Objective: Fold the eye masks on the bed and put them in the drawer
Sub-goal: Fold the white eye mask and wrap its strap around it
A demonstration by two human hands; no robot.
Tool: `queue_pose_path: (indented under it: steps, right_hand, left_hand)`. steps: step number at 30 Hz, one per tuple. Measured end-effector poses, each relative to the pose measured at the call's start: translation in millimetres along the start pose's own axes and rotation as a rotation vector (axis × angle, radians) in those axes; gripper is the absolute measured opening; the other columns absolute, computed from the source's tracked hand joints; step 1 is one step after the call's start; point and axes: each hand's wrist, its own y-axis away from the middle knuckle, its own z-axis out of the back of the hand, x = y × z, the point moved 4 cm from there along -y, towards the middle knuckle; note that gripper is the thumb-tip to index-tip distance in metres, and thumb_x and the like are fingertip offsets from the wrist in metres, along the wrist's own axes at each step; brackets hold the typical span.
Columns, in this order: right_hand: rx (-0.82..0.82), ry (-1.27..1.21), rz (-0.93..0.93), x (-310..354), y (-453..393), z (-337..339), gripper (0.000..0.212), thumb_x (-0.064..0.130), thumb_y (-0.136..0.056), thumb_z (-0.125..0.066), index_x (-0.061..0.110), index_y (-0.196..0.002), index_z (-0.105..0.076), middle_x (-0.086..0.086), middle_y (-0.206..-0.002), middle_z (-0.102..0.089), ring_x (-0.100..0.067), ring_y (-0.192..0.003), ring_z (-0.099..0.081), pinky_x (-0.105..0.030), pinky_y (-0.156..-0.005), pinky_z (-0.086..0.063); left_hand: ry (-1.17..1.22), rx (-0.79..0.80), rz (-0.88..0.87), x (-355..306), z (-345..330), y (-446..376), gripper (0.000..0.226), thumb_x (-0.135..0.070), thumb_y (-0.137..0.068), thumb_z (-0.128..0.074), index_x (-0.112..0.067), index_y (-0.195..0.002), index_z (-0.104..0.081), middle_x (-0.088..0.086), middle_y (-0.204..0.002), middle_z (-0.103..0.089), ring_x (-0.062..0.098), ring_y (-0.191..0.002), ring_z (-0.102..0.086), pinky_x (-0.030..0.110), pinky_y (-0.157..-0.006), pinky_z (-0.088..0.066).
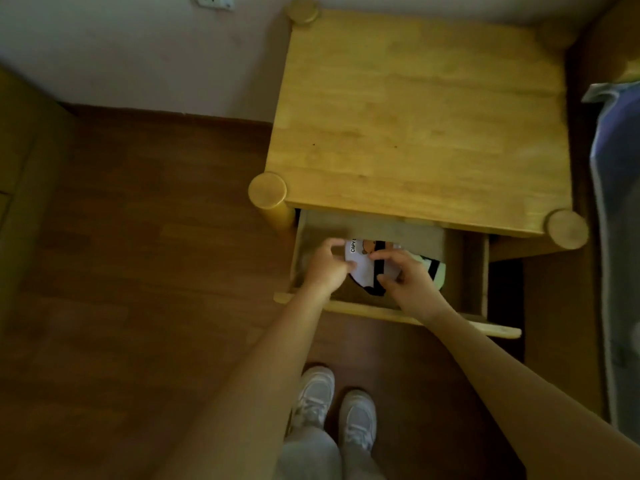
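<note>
Reaching hands (367,271) gripping eye mask (363,268)

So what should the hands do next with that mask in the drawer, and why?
Probably set it down and let go. Both the left hand and the right hand are already inside the open drawer, holding the white eye mask low beside another one. It looks folded, so lowering it flat seems the natural next step.
</note>
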Motion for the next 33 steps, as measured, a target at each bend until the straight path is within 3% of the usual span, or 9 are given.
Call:
queue_pose_path:
  steps: [5, 8, 11, 15, 19, 21, 25, 30, 33]
  right_hand:
    - [0.222, 0.125, -0.118, -34, -31, -27, 0.042, 0.008, -0.091, -0.058, 0.016, -0.132, -0.051, -0.001, -0.14, -0.046, -0.017, -0.126, -0.044, -0.01, -0.09, -0.029]
    - [0.369, 0.171, -0.186, -43, -39, -37, 0.052, 0.021, -0.094, -0.055, 0.02, -0.143, -0.038, 0.001, -0.155, -0.028, -0.02, -0.139, -0.033, -0.024, -0.108, -0.029]
    - [0.416, 0.179, -0.276, -41, -42, -37, 0.048, 0.028, -0.097, -0.049, 0.021, -0.143, -0.039, 0.0, -0.155, -0.028, -0.024, -0.136, -0.038, -0.032, -0.108, -0.032]
    - [0.285, 0.161, -0.314, -27, -35, -20, 0.038, 0.018, -0.098, -0.045, 0.014, -0.135, -0.048, -0.009, -0.146, -0.044, -0.027, -0.13, -0.043, -0.03, -0.101, -0.034]
    - [0.128, 0.099, -0.276, 1, -10, 15, 0.037, 0.022, -0.094, -0.053, 0.02, -0.131, -0.053, -0.001, -0.143, -0.048, -0.018, -0.13, -0.044, -0.021, -0.093, -0.032]
    - [0.086, 0.098, -0.219, 27, 5, 38, 0.034, 0.02, -0.093, -0.055, 0.021, -0.128, -0.055, 0.002, -0.139, -0.05, -0.015, -0.13, -0.043, -0.02, -0.095, -0.03]
    - [-0.023, 0.104, -0.144, 109, 54, 101, 0.034, 0.022, -0.092, -0.057, 0.024, -0.126, -0.056, 0.005, -0.135, -0.054, -0.013, -0.128, -0.046, -0.028, -0.103, -0.036]
    - [-0.14, 0.211, 0.057, 227, 150, 182, 0.037, 0.022, -0.091, -0.058, 0.027, -0.127, -0.054, 0.012, -0.13, -0.055, -0.004, -0.123, -0.048, -0.023, -0.102, -0.039]
    - [-0.216, 0.297, 0.177, 292, 224, 224, 0.039, 0.026, -0.091, -0.059, 0.031, -0.129, -0.051, 0.013, -0.13, -0.056, -0.003, -0.121, -0.049, -0.027, -0.103, -0.041]
  left_hand:
    - [-0.35, -0.044, -0.047, 19, -7, -52, 0.046, -0.004, -0.084, -0.062, -0.026, -0.122, -0.046, 0.013, -0.094, -0.068, 0.027, -0.083, -0.065, 0.042, -0.067, -0.052]
    - [-0.483, 0.005, -0.058, 31, -13, -67, 0.03, -0.004, -0.091, -0.051, -0.022, -0.114, -0.057, 0.01, -0.112, -0.063, 0.027, -0.096, -0.06, 0.034, -0.071, -0.046]
    - [-0.501, 0.092, -0.012, 30, -18, -76, 0.034, -0.01, -0.094, -0.045, -0.016, -0.126, -0.056, 0.008, -0.131, -0.055, 0.025, -0.117, -0.053, 0.03, -0.09, -0.042]
    - [-0.611, 0.194, -0.012, 21, -19, -65, 0.039, -0.02, -0.097, -0.043, -0.016, -0.135, -0.048, 0.008, -0.137, -0.051, 0.025, -0.12, -0.052, 0.033, -0.094, -0.043]
    - [-0.704, 0.199, -0.12, -6, -5, -29, 0.024, -0.025, -0.098, -0.042, -0.02, -0.117, -0.057, 0.006, -0.115, -0.058, 0.024, -0.102, -0.058, 0.038, -0.087, -0.049]
    - [-0.732, 0.181, -0.199, -31, 6, -3, 0.027, -0.027, -0.098, -0.043, -0.016, -0.116, -0.06, 0.004, -0.116, -0.062, 0.024, -0.106, -0.059, 0.038, -0.086, -0.05]
    - [-0.81, 0.125, -0.335, -115, 34, 85, 0.028, -0.035, -0.097, -0.045, -0.024, -0.12, -0.058, -0.006, -0.121, -0.063, 0.014, -0.106, -0.06, 0.038, -0.087, -0.052]
    - [-0.977, -0.041, -0.641, -238, 65, 228, 0.026, -0.037, -0.096, -0.046, -0.031, -0.119, -0.056, -0.017, -0.111, -0.064, 0.006, -0.093, -0.062, 0.027, -0.067, -0.051]
    - [-0.984, -0.166, -0.852, -296, 75, 326, 0.025, -0.039, -0.093, -0.049, -0.034, -0.117, -0.057, -0.018, -0.113, -0.064, 0.005, -0.098, -0.061, 0.026, -0.072, -0.05]
